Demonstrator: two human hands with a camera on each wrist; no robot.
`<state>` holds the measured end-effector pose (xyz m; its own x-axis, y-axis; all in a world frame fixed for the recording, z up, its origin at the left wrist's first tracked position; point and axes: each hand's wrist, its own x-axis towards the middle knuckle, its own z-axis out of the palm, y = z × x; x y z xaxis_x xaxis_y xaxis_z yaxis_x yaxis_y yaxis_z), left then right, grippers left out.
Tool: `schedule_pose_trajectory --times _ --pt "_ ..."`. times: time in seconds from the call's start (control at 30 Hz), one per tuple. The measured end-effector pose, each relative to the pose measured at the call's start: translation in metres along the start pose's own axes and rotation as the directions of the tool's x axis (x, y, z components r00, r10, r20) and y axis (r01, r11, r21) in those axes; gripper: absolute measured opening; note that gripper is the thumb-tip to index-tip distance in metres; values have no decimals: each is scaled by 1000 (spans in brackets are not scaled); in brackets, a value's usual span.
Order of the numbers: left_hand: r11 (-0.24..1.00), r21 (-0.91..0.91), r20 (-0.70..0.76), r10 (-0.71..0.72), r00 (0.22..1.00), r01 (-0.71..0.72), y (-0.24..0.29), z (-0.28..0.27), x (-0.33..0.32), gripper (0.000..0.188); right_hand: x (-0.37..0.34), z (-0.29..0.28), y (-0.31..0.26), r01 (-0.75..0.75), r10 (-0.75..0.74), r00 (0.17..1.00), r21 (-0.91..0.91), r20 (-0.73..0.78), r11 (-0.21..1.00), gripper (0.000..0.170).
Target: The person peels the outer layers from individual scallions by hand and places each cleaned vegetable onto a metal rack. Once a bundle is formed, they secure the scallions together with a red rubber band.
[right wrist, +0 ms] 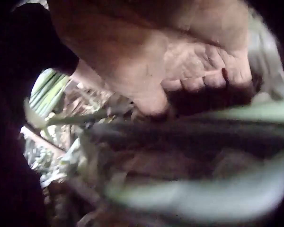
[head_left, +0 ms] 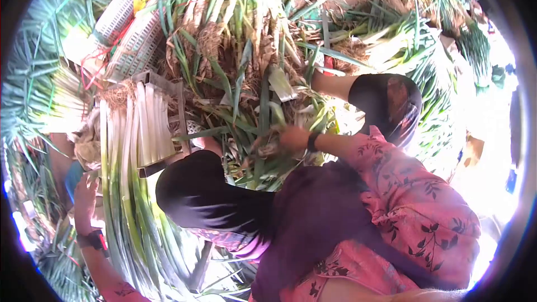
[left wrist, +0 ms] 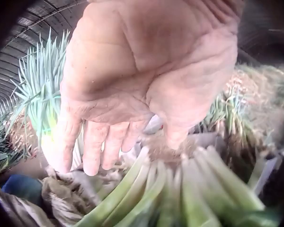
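Observation:
My left hand (head_left: 86, 198) is beside a row of trimmed leeks (head_left: 130, 145) lying on a metal frame (head_left: 182, 109), their roots toward the top. In the left wrist view, the same hand (left wrist: 146, 85) has its fingers extended and grips nothing, with pale leek stalks (left wrist: 194, 189) below it. My right hand (head_left: 293, 138), blurred, is low over loose leaves between the knees. Close up in the right wrist view, the hand (right wrist: 165, 56) has bent fingers in shadow; blurred green leaves (right wrist: 203, 201) cross beneath it, and whether it holds any is unclear.
Untrimmed leeks (head_left: 246, 11) are heaped beyond the knees. A white plastic basket (head_left: 137, 45) stands at the upper left. More leek bundles (head_left: 39, 84) lie at the far left and others (head_left: 425, 50) at the right. Crumpled brown cloth (left wrist: 64, 201) lies beside the trimmed leeks.

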<state>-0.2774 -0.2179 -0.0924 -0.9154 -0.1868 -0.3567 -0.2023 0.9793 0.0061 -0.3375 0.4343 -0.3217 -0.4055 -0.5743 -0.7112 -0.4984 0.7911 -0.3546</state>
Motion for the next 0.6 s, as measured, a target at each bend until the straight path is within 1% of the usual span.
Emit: schedule_pose_trajectory --times 0.03,0.07,0.1,0.13,0.17,0.2,0.23,0.27,0.3,0.33,0.37,0.4,0.43,0.47,0.5,0.53,0.57,0.6 --pt "985 98 -48 147 988 -142 20 -17 -4 43 -20 13 -14 180 -175 982 -70 74 981 23" --pt "982 122 -45 153 987 -146 40 -30 -10 43 -28 34 -21 244 -244 969 10 38 970 23" --pt "994 -62 -72 89 993 -94 97 -53 -22 43 -29 51 -25 310 -311 950 82 -5 947 23" --pt "968 -246 -96 19 995 -42 154 -74 -33 42 -24 59 -28 324 -323 946 82 -28 943 23" --pt "897 -442 -59 -23 998 -5 207 -92 -42 45 -16 63 -32 342 -349 934 84 75 936 25" --pt "784 -620 -13 -58 998 38 255 -103 -50 48 -10 62 -35 362 -372 910 86 183 928 29" --pt "722 -690 -75 1 997 -53 292 -108 -54 50 -13 50 -35 378 -387 906 80 173 922 29" --pt "647 -749 -139 55 989 -142 324 -110 -55 52 -23 30 -34 388 -388 914 28 118 921 29" --pt "619 -764 -172 76 982 -182 353 -108 -50 54 -27 15 -29 388 -386 920 -23 63 921 30" --pt "588 -777 -205 99 974 -223 378 -102 -42 56 -20 11 -21 394 -392 918 -26 60 919 30" --pt "500 -819 -260 115 959 -282 404 -95 -35 55 -6 12 -11 313 -312 950 106 -21 944 29" --pt "403 -850 -316 126 940 -340 425 -87 -26 55 9 15 0 233 -217 972 242 -88 942 27" --pt "312 -889 -318 105 942 -335 435 -75 -10 55 33 25 18 232 -215 972 243 -92 942 27" --pt "213 -918 -323 84 943 -334 444 -60 10 55 62 37 42 399 -320 866 146 -384 905 25" --pt "141 -938 -307 75 949 -315 452 -49 26 56 79 37 60 528 -414 664 -2 -623 849 24" --pt "52 -961 -269 77 960 -273 457 -38 43 58 70 10 63 528 -416 661 -8 -625 849 24" --pt "-35 -972 -236 85 968 -234 459 -29 59 58 43 -32 60 489 -56 820 646 -570 587 25" --pt "-120 -975 -198 94 976 -186 460 -20 72 59 32 -62 61 271 165 950 962 -266 -9 26"
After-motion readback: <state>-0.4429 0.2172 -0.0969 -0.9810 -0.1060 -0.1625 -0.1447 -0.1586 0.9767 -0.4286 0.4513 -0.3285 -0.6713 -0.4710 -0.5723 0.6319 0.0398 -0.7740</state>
